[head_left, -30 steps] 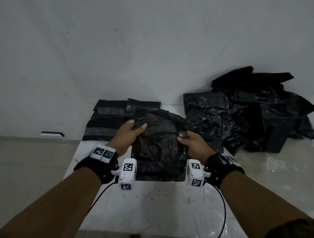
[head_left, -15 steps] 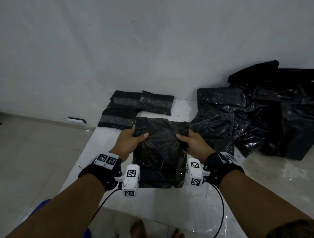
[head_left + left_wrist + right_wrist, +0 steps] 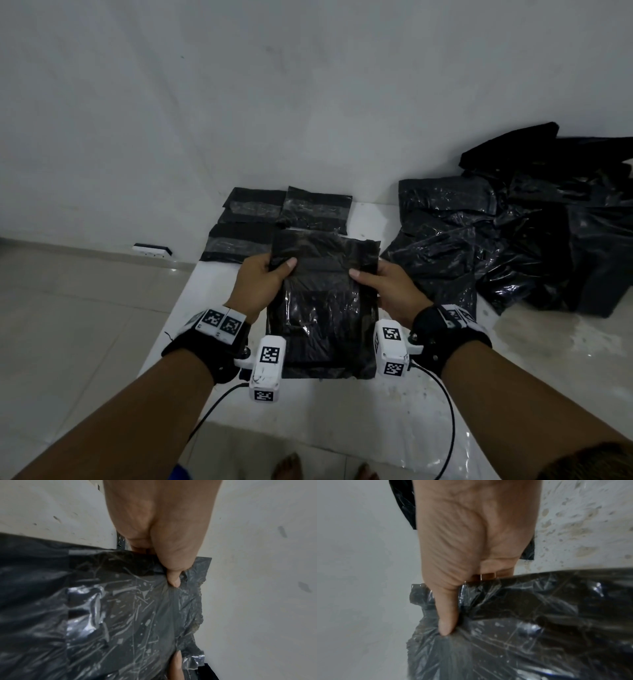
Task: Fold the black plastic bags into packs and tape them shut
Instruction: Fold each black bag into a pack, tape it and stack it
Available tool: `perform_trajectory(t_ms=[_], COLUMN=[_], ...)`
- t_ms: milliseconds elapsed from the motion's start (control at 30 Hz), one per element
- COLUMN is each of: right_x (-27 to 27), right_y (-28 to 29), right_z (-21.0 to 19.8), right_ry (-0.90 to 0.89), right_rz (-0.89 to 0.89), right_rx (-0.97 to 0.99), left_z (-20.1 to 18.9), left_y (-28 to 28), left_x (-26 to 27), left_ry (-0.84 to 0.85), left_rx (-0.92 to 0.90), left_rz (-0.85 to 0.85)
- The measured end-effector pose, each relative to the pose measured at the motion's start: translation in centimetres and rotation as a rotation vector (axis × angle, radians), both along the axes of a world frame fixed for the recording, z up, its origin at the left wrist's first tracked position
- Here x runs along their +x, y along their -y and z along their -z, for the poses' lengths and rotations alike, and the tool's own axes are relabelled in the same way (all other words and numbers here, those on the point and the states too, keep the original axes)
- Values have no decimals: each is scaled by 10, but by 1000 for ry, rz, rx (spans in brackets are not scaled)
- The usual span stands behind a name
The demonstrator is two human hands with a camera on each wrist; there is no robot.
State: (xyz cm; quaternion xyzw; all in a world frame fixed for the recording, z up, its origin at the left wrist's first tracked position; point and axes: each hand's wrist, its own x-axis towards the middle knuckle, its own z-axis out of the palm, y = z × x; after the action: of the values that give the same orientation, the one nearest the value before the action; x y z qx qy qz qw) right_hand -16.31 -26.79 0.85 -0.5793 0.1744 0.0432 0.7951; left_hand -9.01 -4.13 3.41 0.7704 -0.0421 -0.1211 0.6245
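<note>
A flattened black plastic bag [image 3: 322, 305] [image 3: 120, 608] [image 3: 530, 622] lies lengthwise on the white table [image 3: 342, 404], its far end lifted. My left hand [image 3: 262, 284] [image 3: 161, 536] pinches the bag's far left edge, thumb on top. My right hand [image 3: 388, 287] [image 3: 471, 540] pinches the far right edge the same way. The fingers under the plastic are hidden. Several folded, taped packs [image 3: 274, 219] lie flat behind the bag at the table's far left.
A loose heap of black bags [image 3: 520, 233] fills the table's back right, against the grey wall [image 3: 308, 102]. A white power strip [image 3: 152, 250] lies on the tiled floor at the left. The table's left edge runs near my left wrist. Bare toes [image 3: 291, 466] show below.
The bag's raised top has come down and spread flatter between my hands. The camera view has shifted, so the table and the heap sit differently in the picture. Both hands keep their pinch.
</note>
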Motion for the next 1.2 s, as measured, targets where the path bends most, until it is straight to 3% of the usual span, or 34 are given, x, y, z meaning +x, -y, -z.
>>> perform_trajectory(t_ms=[233, 733, 900, 1200], right_x=[10, 22, 22, 21], right_y=[-20, -91, -97, -80], right_z=[-2, 22, 19, 3], right_ry=[-91, -205, -197, -172], right_rz=[96, 231, 230, 418], right_rx=[-1, 13, -48, -60], left_z=[-2, 26, 30, 18], left_y=[-32, -101, -103, -72], left_x=[17, 55, 66, 75], left_ry=[-72, -156, -110, -143], left_rx=[-61, 23, 93, 40], left_rz=[95, 177, 224, 315])
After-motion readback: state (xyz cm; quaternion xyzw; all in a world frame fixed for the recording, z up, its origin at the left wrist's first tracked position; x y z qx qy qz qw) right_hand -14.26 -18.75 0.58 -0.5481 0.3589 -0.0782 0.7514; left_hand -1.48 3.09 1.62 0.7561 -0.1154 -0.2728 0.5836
